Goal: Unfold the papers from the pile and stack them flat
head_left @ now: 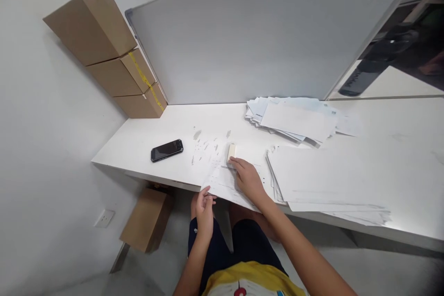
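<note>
A printed sheet of paper [222, 180] lies at the table's front edge, its near part reaching over the edge. At its left corner is my left hand [205, 208], with thumb and fingers closed on the paper's margin. My right hand [249, 179] rests over the sheet, fingers closed on the near end of a small cream-coloured oblong block [232, 150]. This block lies at the far side of the sheet; its exact kind is not clear, and its near end is partly covered by my fingers.
To the right are a stack of white paper [319, 175] and, behind it, a messy pile of sheets [298, 120]. A black phone [167, 150] lies left. Cardboard boxes [104, 27] are stacked at the wall; another box [147, 219] sits below. A grey partition [243, 37] stands behind.
</note>
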Tool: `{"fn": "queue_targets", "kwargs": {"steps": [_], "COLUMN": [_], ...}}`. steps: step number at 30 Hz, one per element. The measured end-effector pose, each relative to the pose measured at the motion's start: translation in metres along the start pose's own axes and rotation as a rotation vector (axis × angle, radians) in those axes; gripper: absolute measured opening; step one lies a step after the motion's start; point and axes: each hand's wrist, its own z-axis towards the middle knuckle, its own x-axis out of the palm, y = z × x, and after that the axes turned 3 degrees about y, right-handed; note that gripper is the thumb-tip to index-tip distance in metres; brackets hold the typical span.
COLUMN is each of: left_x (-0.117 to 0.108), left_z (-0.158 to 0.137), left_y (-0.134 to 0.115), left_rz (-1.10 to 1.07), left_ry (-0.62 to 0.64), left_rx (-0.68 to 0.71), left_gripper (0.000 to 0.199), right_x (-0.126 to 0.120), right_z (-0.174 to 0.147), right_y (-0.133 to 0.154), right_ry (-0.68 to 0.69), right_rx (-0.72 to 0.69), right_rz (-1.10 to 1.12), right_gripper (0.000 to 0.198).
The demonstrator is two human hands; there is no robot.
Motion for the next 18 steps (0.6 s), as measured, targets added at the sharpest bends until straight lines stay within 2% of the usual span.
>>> {"fn": "queue_targets", "kwargs": {"steps": [5,10,18], "left_x": [0.000,0.005,0.006], "left_z": [0.009,0.015,0.009], "left_y": [0.002,-0.002,-0.001], "left_rz": [0.005,0.042,0.127], "left_ry": [0.017,0.000,0.014], "left_rx": [-0.033,-0.009,0.030], "left_gripper": [0.035,0.037,0.035], "right_x": [-0.007,-0.013,-0.020], "right_z": [0.006,0.016,0.023], "right_y": [0.012,0.018,0.030], "right_ry": [0.035,0.135,0.289], "right_rx": [0.029,0.051,0.092], "right_rz": [-0.133,-0.243,-0.405], "right_gripper": [0.052,0.047,0.033]}}
